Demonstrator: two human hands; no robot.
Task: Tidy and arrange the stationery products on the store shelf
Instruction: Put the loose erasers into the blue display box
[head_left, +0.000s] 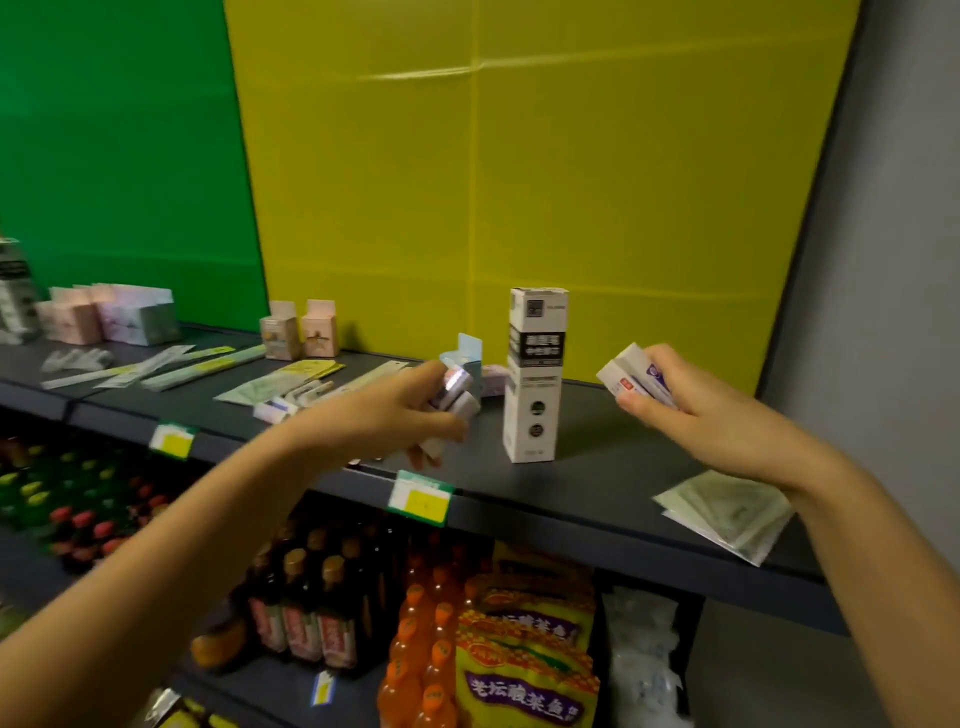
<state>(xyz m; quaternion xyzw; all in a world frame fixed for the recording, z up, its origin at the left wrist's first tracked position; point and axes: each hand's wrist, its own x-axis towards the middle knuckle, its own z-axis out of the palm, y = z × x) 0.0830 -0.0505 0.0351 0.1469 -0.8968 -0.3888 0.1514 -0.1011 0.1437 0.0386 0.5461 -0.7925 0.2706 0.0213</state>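
Observation:
My left hand is closed around several small white erasers just above the dark shelf, left of a tall white and black box that stands upright. My right hand grips two white erasers with blue and red print, held to the right of that box. A small light-blue box stands behind my left hand. More loose erasers lie on the shelf further left.
Flat pen packets and small pastel boxes cover the shelf's left part; two small cartons stand at the back. A pale packet overhangs the front edge at right. Price tags clip the edge. Bottles fill the shelf below.

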